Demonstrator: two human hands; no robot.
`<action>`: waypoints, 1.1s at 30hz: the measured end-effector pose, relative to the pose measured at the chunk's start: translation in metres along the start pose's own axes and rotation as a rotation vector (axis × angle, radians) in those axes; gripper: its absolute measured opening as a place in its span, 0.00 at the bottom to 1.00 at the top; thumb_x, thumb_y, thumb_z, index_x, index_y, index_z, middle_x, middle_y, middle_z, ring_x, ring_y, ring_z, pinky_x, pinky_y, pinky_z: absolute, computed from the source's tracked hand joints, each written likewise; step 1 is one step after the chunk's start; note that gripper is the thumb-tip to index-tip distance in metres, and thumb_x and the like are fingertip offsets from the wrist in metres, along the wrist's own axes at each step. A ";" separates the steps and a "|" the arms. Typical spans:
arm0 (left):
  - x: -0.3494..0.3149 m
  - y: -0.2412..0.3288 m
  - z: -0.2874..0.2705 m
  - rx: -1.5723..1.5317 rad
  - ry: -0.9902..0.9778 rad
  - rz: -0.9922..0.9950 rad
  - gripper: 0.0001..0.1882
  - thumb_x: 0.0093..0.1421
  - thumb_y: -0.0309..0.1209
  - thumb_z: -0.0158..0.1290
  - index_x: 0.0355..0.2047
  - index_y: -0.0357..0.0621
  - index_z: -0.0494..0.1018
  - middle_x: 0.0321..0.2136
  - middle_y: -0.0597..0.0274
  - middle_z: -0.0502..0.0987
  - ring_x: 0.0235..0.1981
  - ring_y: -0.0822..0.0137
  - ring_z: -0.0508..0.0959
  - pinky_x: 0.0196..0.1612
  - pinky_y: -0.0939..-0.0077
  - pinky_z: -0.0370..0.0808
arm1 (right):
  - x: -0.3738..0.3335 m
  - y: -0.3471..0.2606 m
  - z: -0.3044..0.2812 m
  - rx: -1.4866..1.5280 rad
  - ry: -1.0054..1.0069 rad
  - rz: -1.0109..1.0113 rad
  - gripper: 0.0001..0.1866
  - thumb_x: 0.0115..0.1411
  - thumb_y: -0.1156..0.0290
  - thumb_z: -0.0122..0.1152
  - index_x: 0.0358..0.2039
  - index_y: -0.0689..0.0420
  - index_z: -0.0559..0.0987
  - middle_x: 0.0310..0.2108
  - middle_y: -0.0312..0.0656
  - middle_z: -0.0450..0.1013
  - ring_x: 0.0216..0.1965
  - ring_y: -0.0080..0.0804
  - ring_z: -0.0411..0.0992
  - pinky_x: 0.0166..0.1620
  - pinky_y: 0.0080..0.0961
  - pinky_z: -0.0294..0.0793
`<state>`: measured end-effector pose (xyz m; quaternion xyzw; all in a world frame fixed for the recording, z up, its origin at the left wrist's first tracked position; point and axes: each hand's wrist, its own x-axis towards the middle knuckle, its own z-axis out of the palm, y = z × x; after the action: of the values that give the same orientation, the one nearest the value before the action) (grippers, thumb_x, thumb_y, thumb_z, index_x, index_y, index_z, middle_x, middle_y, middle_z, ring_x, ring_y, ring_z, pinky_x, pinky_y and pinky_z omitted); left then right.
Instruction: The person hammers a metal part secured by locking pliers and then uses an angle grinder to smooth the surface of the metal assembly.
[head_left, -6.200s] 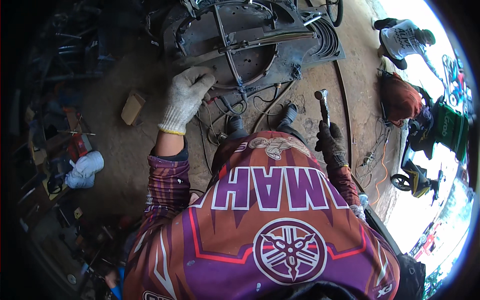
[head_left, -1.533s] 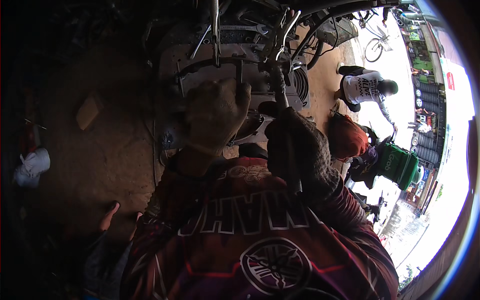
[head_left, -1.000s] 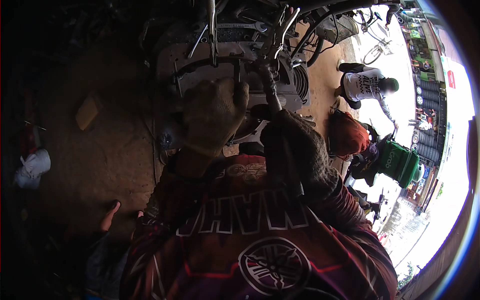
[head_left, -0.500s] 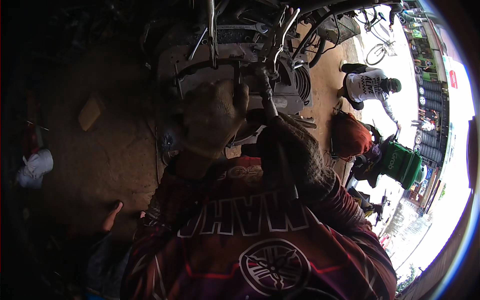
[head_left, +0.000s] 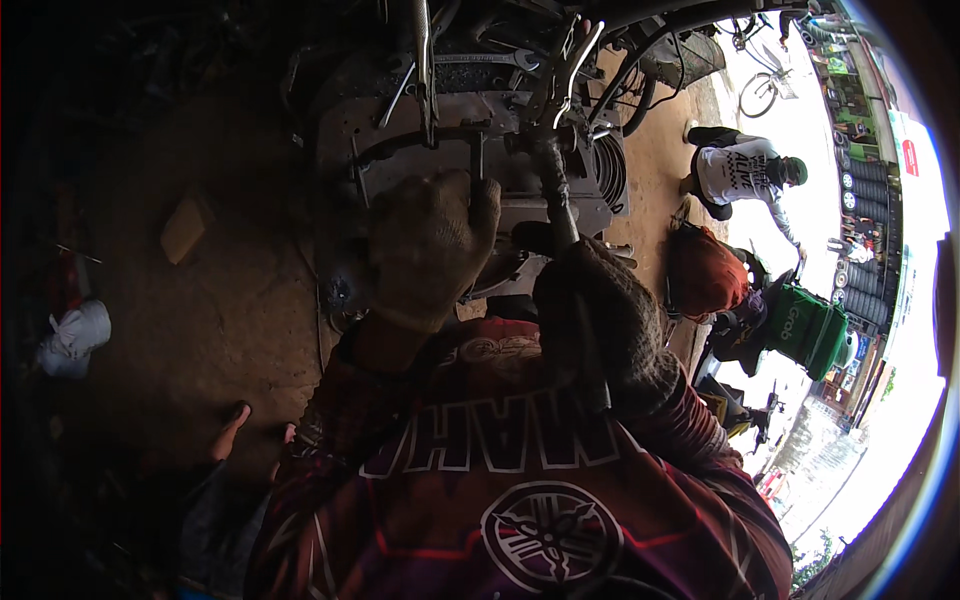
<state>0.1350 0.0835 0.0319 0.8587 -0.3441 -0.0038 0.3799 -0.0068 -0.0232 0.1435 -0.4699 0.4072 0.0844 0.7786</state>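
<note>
My left hand [head_left: 425, 250], in a knitted work glove, is closed in front of a dark metal machine plate [head_left: 390, 115]. A short dark rod [head_left: 477, 158] rises just beyond its fingers, at the right end of a curved dark bar [head_left: 415, 140]. Whether the glove grips that rod is hidden. Also gloved, my right hand [head_left: 610, 320] is wrapped round a long, worn metal bar [head_left: 557, 185]. The bar's far end reaches the metal parts on the machine. Its near end sticks out below the glove, over my jersey.
Shiny pliers-like handles [head_left: 572, 70] and a long spanner [head_left: 490, 60] lie at the machine's far side, beside coiled cable [head_left: 608, 170]. A tan block [head_left: 185, 228] is on the floor at left. To the right are an orange-covered seat [head_left: 708, 272] and a crouching person [head_left: 745, 170].
My right hand and the metal bar have shifted slightly to the right, with the bar's far end swinging right as well. The left hand stays nearly in place.
</note>
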 end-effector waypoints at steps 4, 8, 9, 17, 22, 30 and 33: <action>0.006 0.006 -0.016 0.148 -0.147 -0.017 0.17 0.63 0.45 0.58 0.24 0.48 0.74 0.19 0.61 0.74 0.22 0.59 0.78 0.29 0.62 0.75 | -0.012 0.006 -0.029 -0.060 0.003 -0.166 0.22 0.75 0.59 0.44 0.57 0.64 0.72 0.32 0.37 0.73 0.26 0.21 0.72 0.29 0.18 0.74; 0.004 -0.004 -0.011 0.189 -0.013 0.166 0.18 0.63 0.45 0.58 0.22 0.49 0.72 0.19 0.61 0.74 0.22 0.59 0.78 0.28 0.62 0.75 | -0.032 -0.011 -0.049 0.047 0.136 -0.191 0.30 0.71 0.57 0.50 0.63 0.70 0.63 0.26 0.35 0.68 0.19 0.22 0.67 0.21 0.20 0.68; 0.007 -0.001 -0.011 0.138 -0.117 0.067 0.19 0.63 0.45 0.59 0.22 0.48 0.71 0.19 0.60 0.74 0.23 0.59 0.78 0.28 0.62 0.74 | -0.035 -0.018 -0.052 0.069 0.195 -0.211 0.36 0.70 0.56 0.53 0.65 0.72 0.59 0.23 0.34 0.65 0.16 0.22 0.64 0.17 0.21 0.65; 0.021 0.000 -0.013 0.015 -0.320 -0.021 0.18 0.62 0.39 0.60 0.21 0.43 0.69 0.20 0.56 0.72 0.24 0.56 0.77 0.30 0.59 0.72 | -0.032 -0.025 -0.103 0.001 0.628 -0.312 0.32 0.71 0.54 0.50 0.58 0.74 0.70 0.23 0.34 0.67 0.17 0.18 0.63 0.19 0.15 0.63; 0.024 0.000 -0.014 -0.083 -0.367 -0.079 0.13 0.61 0.35 0.61 0.26 0.39 0.73 0.26 0.51 0.77 0.31 0.52 0.79 0.35 0.57 0.74 | -0.016 -0.026 -0.124 0.231 0.496 -0.301 0.19 0.72 0.64 0.49 0.48 0.71 0.74 0.26 0.36 0.70 0.19 0.17 0.65 0.19 0.16 0.65; 0.026 0.001 -0.015 -0.054 -0.403 -0.091 0.11 0.59 0.33 0.62 0.27 0.39 0.75 0.28 0.51 0.79 0.31 0.52 0.80 0.37 0.58 0.75 | -0.017 -0.018 -0.150 -0.094 0.661 -0.245 0.12 0.70 0.71 0.52 0.45 0.68 0.75 0.27 0.37 0.71 0.20 0.19 0.67 0.20 0.17 0.66; 0.027 0.004 -0.011 -0.114 -0.349 -0.089 0.11 0.60 0.30 0.61 0.24 0.39 0.73 0.23 0.53 0.75 0.27 0.53 0.77 0.34 0.58 0.72 | -0.018 -0.015 -0.145 0.064 0.697 -0.262 0.11 0.69 0.74 0.50 0.46 0.67 0.76 0.26 0.36 0.71 0.20 0.19 0.67 0.20 0.18 0.67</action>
<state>0.1562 0.0726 0.0488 0.8366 -0.3654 -0.1888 0.3619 -0.0914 -0.1425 0.1333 -0.4940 0.5865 -0.1939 0.6119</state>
